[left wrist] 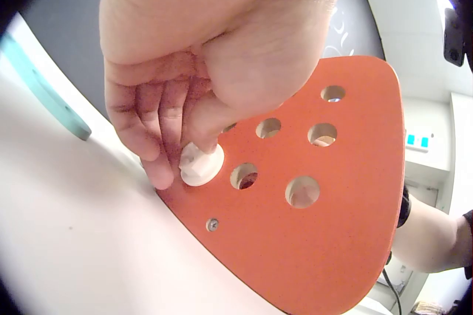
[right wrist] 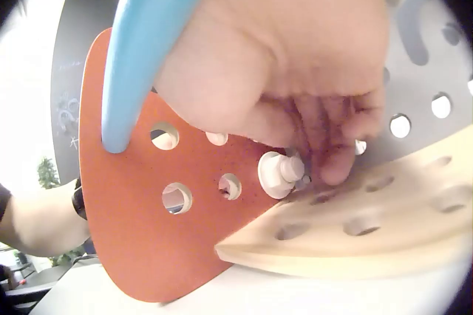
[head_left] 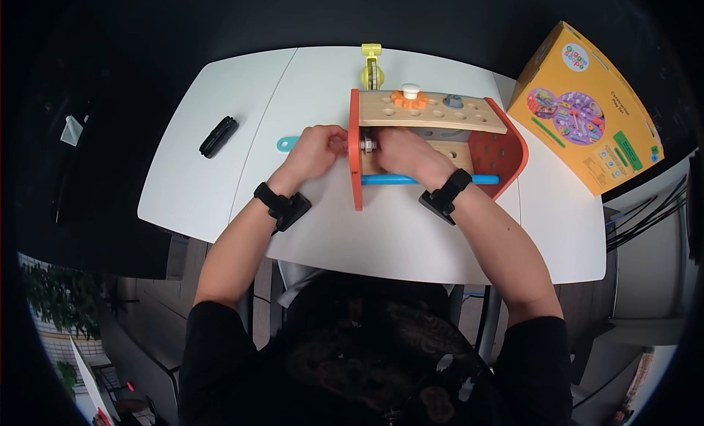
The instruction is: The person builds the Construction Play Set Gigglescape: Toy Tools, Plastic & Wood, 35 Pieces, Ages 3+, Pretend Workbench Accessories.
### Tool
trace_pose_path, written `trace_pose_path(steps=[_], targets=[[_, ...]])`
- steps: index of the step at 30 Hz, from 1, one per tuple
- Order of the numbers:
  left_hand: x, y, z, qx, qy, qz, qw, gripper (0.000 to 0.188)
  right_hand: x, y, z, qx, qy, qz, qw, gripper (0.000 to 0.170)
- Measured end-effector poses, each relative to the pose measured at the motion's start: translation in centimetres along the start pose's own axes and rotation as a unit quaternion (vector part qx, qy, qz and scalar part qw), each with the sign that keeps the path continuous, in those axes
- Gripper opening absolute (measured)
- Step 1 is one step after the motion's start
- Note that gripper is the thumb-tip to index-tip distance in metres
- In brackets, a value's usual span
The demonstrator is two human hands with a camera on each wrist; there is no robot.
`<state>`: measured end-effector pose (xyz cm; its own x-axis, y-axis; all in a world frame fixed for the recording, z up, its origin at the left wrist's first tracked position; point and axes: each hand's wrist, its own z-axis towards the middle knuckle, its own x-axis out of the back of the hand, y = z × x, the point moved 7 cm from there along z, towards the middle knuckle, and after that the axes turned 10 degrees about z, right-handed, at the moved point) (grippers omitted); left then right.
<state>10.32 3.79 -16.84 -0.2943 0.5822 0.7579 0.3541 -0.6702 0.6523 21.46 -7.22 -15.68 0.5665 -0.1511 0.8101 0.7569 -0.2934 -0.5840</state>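
An orange-red side panel [left wrist: 347, 204] of a toy workbench stands between the two hands. My left hand [head_left: 315, 151] is on its outer face, thumb and fingers pinching the round head of a white toy bolt [left wrist: 202, 165] in a lower hole. On the panel's inner face, a white nut [right wrist: 278, 175] sits around the bolt, whose rounded tip pokes out. My right hand [head_left: 407, 151] reaches inside the workbench, with curled fingers [right wrist: 336, 163] at the nut and the bolt's tip; its thumb tip is mostly hidden. Below the right hand runs a blue rod [head_left: 389, 180].
The wooden top [head_left: 374, 112] carries an orange gear [head_left: 408, 100] with a white knob and a grey piece [head_left: 453, 101]. Behind stands a yellow-green toy [head_left: 372, 74]. A teal strip [head_left: 285, 144], black case [head_left: 218, 137] and yellow box [head_left: 587, 111] are also on the table.
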Motion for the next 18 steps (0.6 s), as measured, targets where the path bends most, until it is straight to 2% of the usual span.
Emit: trace_pose_path(steps=[3, 5, 12, 14, 18], targets=[[0.0, -0.1, 0.0, -0.013, 0.003, -0.016, 1.000, 0.021, 1.1, -1.2, -0.6, 0.018, 0.033, 0.020, 0.999, 0.022], [0.0, 0.1, 0.0, -0.012, 0.002, -0.011, 1.000, 0.021, 1.0, -1.4, -0.7, 0.044, 0.005, 0.029, 0.999, 0.024], [0.1, 0.5, -0.2, -0.026, 0.013, -0.006, 1.000, 0.022, 0.1, -0.5, -0.1, 0.030, -0.029, 0.013, 0.999, 0.026], [0.3, 0.8, -0.2, -0.020, 0.010, 0.009, 1.000, 0.023, -0.5, -0.4, 0.0, 0.007, -0.089, -0.011, 0.996, 0.029], [0.0, 0.0, 0.0, -0.015, 0.005, -0.008, 1.000, 0.023, -0.6, -0.2, 0.2, 0.014, -0.043, 0.005, 0.999, 0.031]])
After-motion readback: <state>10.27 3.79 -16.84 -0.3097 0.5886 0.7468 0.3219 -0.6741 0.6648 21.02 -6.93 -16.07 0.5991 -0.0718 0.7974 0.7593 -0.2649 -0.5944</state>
